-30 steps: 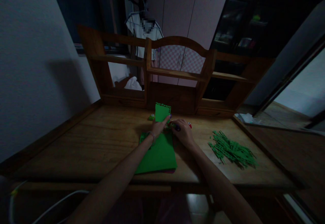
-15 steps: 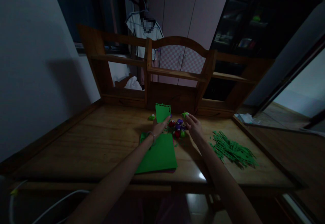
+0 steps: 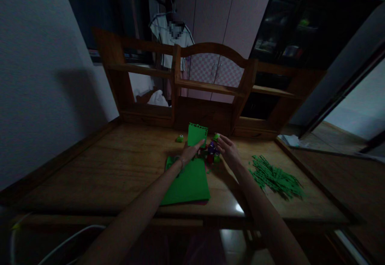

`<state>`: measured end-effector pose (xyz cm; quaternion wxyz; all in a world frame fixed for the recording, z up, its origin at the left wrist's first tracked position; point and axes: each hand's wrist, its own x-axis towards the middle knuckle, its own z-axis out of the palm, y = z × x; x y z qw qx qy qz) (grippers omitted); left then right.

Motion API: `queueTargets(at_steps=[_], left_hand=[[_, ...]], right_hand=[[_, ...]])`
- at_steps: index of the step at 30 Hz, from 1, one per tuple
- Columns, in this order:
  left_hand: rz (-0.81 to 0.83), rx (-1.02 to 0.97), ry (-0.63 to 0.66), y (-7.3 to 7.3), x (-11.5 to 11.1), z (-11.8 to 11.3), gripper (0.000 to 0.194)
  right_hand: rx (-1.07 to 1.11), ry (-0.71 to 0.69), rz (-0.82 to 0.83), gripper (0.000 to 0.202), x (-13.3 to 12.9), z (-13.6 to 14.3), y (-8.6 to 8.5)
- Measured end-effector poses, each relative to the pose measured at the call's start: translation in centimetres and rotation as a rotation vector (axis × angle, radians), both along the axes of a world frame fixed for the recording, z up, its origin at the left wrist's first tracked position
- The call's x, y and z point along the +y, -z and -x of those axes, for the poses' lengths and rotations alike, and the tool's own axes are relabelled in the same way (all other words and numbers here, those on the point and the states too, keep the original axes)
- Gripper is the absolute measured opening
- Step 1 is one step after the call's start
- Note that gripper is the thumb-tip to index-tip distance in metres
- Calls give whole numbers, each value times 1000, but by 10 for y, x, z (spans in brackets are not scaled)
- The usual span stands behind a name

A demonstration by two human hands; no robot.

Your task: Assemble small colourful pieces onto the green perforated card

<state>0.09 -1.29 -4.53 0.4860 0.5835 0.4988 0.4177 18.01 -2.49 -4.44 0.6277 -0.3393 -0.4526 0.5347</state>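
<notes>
My left hand [image 3: 191, 151] is closed on a green paper sheet [image 3: 197, 134], which has a row of punched holes along its top edge and some down its right edge. In the fingertips of my right hand [image 3: 227, 148] is a small green paper punch [image 3: 216, 137], just right of the sheet and apart from it. Between and below the hands lie several small punches [image 3: 211, 152] in purple, red and green, partly covered by the hands. Under my left wrist rests a stack of green paper [image 3: 189, 183] with a pinkish edge beneath.
Another green punch [image 3: 179, 138] sits left of the sheet. A heap of green perforated paper strips [image 3: 275, 177] lies at the right of the wooden desk [image 3: 99, 168]. Small green scraps [image 3: 209, 171] are scattered near the stack. A wooden shelf [image 3: 207, 86] stands along the back edge.
The held green sheet has shifted right, closer to my right hand. The green punch in my right hand has moved slightly left and down and turned.
</notes>
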Motion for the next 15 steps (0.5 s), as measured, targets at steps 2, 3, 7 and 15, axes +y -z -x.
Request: queueTargets(at_steps=[2, 3, 7, 15], left_hand=[[1, 8, 21, 0, 0, 1, 48], [0, 11, 29, 0, 0, 1, 48], [-26, 5, 40, 2, 1, 0, 45], [-38, -9, 47, -3, -2, 1, 42]], right_hand=[[21, -10, 6, 34, 0, 2, -1], [28, -18, 4, 33, 0, 3, -1], [37, -55, -24, 30, -2, 5, -3], [-51, -35, -47, 36, -4, 6, -3]])
